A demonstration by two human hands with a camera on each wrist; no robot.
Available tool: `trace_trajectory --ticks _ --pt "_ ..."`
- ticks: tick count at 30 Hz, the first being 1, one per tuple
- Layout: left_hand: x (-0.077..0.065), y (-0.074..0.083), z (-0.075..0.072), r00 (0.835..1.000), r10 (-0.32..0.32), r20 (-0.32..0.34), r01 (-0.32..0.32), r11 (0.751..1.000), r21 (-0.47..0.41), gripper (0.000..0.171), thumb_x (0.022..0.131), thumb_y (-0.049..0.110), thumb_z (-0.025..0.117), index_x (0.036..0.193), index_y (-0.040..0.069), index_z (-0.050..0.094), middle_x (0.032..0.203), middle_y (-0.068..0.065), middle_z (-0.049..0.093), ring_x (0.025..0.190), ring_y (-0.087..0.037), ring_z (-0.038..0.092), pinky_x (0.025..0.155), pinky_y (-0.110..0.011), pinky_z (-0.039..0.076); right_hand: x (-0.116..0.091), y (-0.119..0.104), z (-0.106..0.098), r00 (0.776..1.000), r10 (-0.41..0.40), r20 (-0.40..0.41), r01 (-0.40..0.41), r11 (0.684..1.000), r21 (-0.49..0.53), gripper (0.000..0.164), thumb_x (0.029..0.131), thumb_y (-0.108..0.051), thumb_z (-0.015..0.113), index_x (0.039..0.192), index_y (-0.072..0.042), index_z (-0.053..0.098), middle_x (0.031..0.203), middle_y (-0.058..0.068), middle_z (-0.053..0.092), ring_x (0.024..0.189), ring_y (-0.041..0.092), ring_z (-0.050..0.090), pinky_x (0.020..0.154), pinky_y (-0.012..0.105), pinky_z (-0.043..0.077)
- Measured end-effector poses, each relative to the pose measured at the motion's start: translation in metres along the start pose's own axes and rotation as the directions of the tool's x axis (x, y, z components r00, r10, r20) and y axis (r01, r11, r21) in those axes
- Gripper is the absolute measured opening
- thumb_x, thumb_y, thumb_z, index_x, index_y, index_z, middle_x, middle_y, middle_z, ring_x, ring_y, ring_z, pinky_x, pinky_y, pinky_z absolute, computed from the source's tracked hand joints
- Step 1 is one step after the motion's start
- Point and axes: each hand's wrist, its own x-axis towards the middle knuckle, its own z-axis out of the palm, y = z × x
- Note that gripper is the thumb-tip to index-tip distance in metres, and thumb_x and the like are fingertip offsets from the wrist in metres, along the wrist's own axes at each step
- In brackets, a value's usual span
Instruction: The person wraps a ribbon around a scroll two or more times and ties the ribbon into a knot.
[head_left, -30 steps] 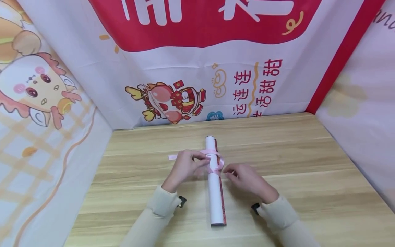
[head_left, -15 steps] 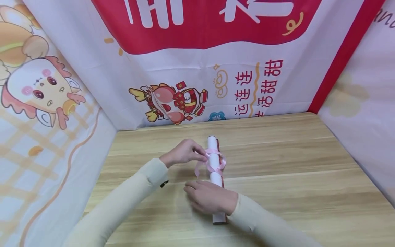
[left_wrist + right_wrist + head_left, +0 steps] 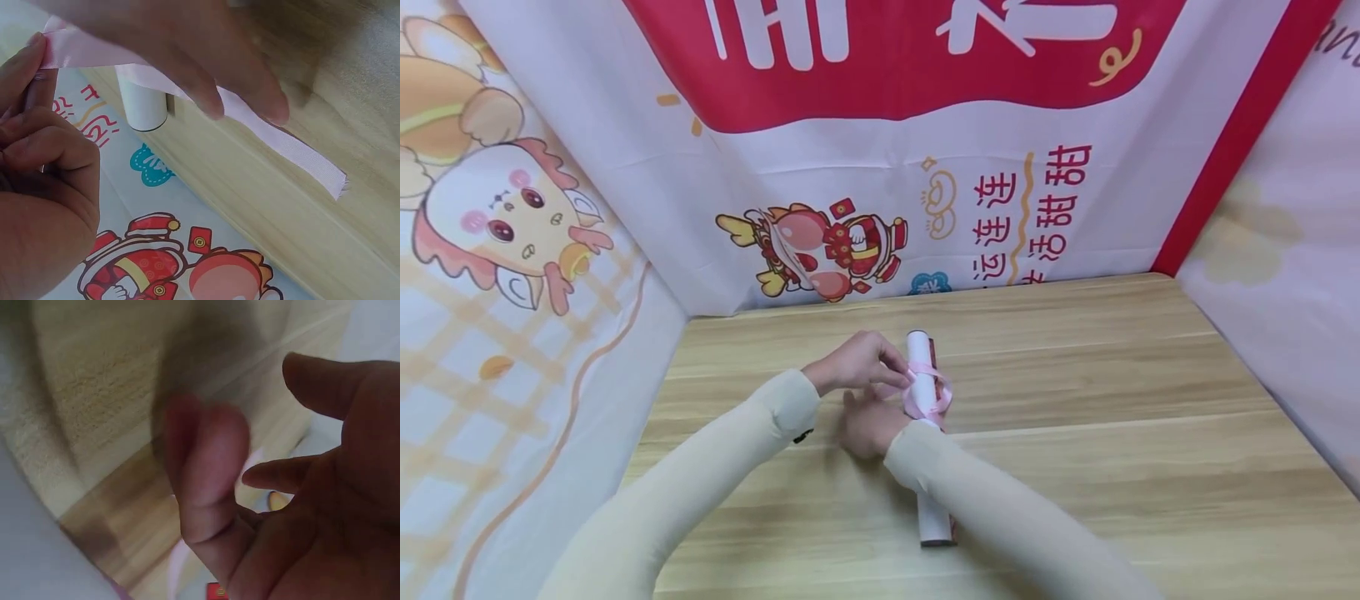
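A white rolled-up tube (image 3: 933, 521) with a dark red strip along its right side lies lengthwise on the table. Pink ribbon (image 3: 918, 403) loops around its upper half. At the tube's left side my left hand (image 3: 859, 362) pinches this ribbon; the left wrist view shows it between thumb and fingertips. My right hand (image 3: 872, 423) reaches across the tube, its forearm over the lower half. Its fingers (image 3: 215, 456) look apart and hold nothing. Beside them, a loose ribbon end (image 3: 300, 153) with a frayed edge trails over the wood.
The wood-grain table (image 3: 1075, 400) extends on both sides of the tube. A printed white and red cloth (image 3: 850, 158) hangs along its back edge. Patterned cloths stand at the left (image 3: 550, 375) and right (image 3: 1277, 333).
My right hand has crossed from the tube's right side over to its left, close beneath my left hand. My left hand keeps its pinch on the ribbon and has shifted slightly up.
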Motion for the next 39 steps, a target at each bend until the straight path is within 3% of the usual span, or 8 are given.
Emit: trace_trajectory --ticks 6,9,14,21,27,31,36,39 --pt "-0.005 0.001 0.005 0.997 -0.07 0.008 0.071 0.996 -0.053 0.011 0.078 0.029 0.075 0.089 0.026 0.077 0.085 0.009 0.07 0.081 -0.016 0.06 0.072 -0.032 0.05 0.004 -0.001 0.002 0.992 0.12 -0.032 -0.117 0.989 0.089 0.084 0.085 -0.051 0.057 0.151 -0.008 0.027 0.139 0.015 0.05 0.112 0.024 0.051 0.093 0.041 0.043" --pt "-0.007 0.003 0.009 0.996 -0.092 0.022 0.094 0.991 -0.093 0.011 0.078 0.027 0.075 0.089 0.024 0.077 0.085 0.006 0.07 0.077 -0.019 0.061 0.067 -0.031 0.052 0.002 -0.004 0.004 0.992 0.116 -0.057 -0.109 0.987 0.116 0.076 0.085 -0.043 0.058 0.146 -0.004 0.036 0.119 0.012 0.061 0.099 0.021 0.054 0.086 0.038 0.045" --pt "-0.01 0.009 0.013 0.994 -0.107 0.037 0.111 0.986 -0.124 0.013 0.079 0.025 0.074 0.09 0.019 0.076 0.084 0.004 0.071 0.076 -0.02 0.064 0.067 -0.032 0.054 -0.001 -0.011 0.01 0.997 0.059 -0.055 -0.054 0.994 0.091 0.077 0.087 -0.043 0.055 0.148 -0.003 0.03 0.096 0.008 0.064 0.075 0.017 0.057 0.067 0.033 0.048" --pt "-0.014 0.018 0.019 0.989 -0.145 0.028 0.147 0.981 -0.127 0.011 0.079 0.023 0.075 0.089 0.019 0.076 0.083 0.004 0.07 0.075 -0.016 0.064 0.072 -0.034 0.054 -0.006 -0.019 0.022 0.996 0.024 -0.081 -0.025 1.0 -0.008 0.08 0.091 -0.044 0.052 0.154 -0.009 0.017 0.133 0.016 0.056 0.109 0.024 0.057 0.091 0.042 0.044" --pt "-0.018 0.024 0.021 0.987 -0.159 0.035 0.162 0.979 -0.125 0.013 0.079 0.024 0.074 0.091 0.019 0.076 0.085 0.003 0.069 0.078 -0.018 0.063 0.076 -0.039 0.054 -0.007 -0.02 0.027 0.995 -0.034 -0.096 0.028 0.998 -0.06 0.075 0.093 -0.035 0.051 0.153 -0.005 0.018 0.137 0.008 0.054 0.083 0.017 0.059 0.068 0.027 0.048" --pt "-0.021 0.026 0.021 0.979 -0.201 0.03 0.203 0.972 -0.116 0.011 0.079 0.024 0.074 0.089 0.022 0.076 0.087 0.005 0.069 0.085 -0.018 0.061 0.075 -0.036 0.052 -0.007 -0.019 0.031 0.993 -0.047 -0.106 0.039 0.997 -0.072 0.071 0.094 -0.033 0.05 0.151 -0.002 0.022 0.141 0.009 0.05 0.074 0.016 0.058 0.056 0.024 0.047" --pt "-0.024 0.028 0.022 0.971 -0.236 0.035 0.239 0.963 -0.121 0.01 0.078 0.022 0.075 0.087 0.019 0.076 0.089 0.003 0.068 0.087 -0.02 0.06 0.073 -0.033 0.051 -0.009 -0.018 0.03 0.989 -0.028 -0.143 0.013 0.994 -0.105 0.063 0.093 -0.032 0.05 0.148 -0.007 0.033 0.142 0.014 0.046 0.103 0.022 0.058 0.073 0.032 0.051" --pt "-0.026 0.03 0.022 0.969 -0.244 0.048 0.248 0.955 -0.16 0.012 0.078 0.021 0.075 0.089 0.016 0.076 0.089 0.0 0.068 0.086 -0.023 0.064 0.074 -0.035 0.053 -0.01 -0.018 0.029 0.99 -0.019 -0.14 0.005 0.995 -0.101 0.063 0.092 -0.032 0.05 0.146 -0.006 0.034 0.135 0.012 0.053 0.095 0.02 0.061 0.071 0.032 0.051"
